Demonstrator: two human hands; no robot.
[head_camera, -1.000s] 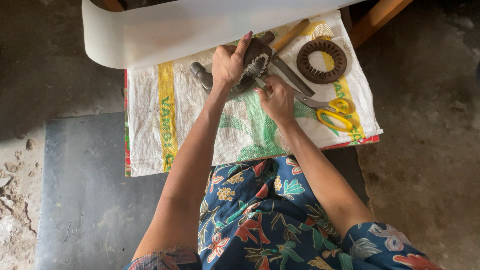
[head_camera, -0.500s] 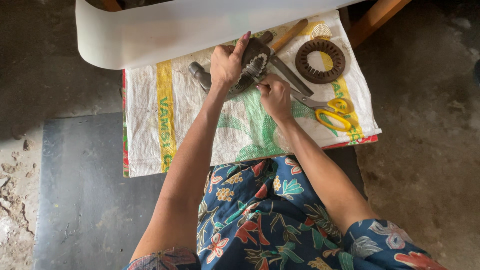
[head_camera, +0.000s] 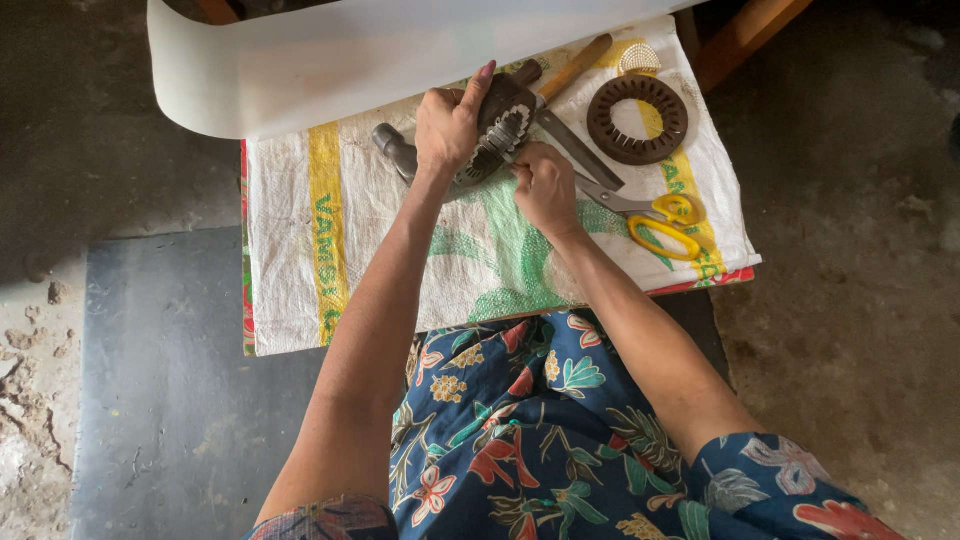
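The left hand (head_camera: 447, 128) grips a dark metal part (head_camera: 503, 128); the right hand (head_camera: 545, 185) pinches its edge (scissors (head_camera: 655, 212) just beside).

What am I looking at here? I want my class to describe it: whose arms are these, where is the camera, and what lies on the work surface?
The camera sits on a person's head and looks down at their own two bare arms. The left hand grips a dark round part with a pale toothed edge; the right hand touches its lower edge. They work over a white woven sack. On it lie yellow-handled scissors, a brown toothed ring, a wooden-handled tool and a grey metal piece. A pale sheet curls behind.
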